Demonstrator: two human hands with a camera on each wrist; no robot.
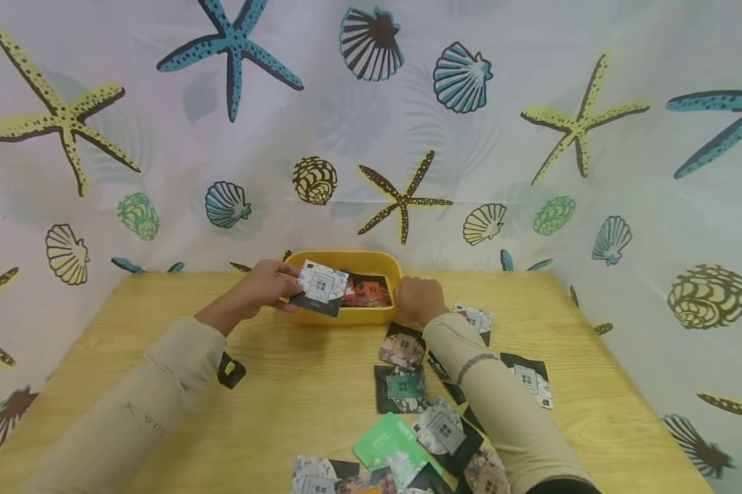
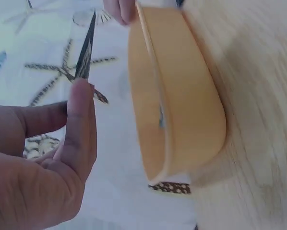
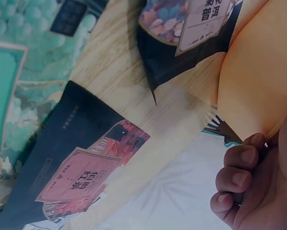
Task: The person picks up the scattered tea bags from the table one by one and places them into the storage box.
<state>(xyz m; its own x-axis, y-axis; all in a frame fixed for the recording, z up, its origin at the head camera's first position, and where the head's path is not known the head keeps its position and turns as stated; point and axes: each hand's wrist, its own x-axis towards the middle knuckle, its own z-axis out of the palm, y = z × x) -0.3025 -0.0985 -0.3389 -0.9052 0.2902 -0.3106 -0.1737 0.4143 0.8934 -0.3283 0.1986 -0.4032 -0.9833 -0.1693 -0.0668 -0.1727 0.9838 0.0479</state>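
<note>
A yellow plastic basket stands at the back of the table, with red and dark tea sachets inside. My left hand pinches a white-and-black tea sachet between thumb and fingers, above the basket's left part. In the left wrist view this sachet appears edge-on, apart from the basket wall. With curled fingers, my right hand grips the basket's right rim. The right wrist view shows those curled fingers against the basket's side; the thumb is hidden.
Several tea sachets lie right of centre, among them a brown one, a teal-labelled one and a green one. Another lies right of my forearm. A small black object is beside my left sleeve. Patterned cloth hangs behind.
</note>
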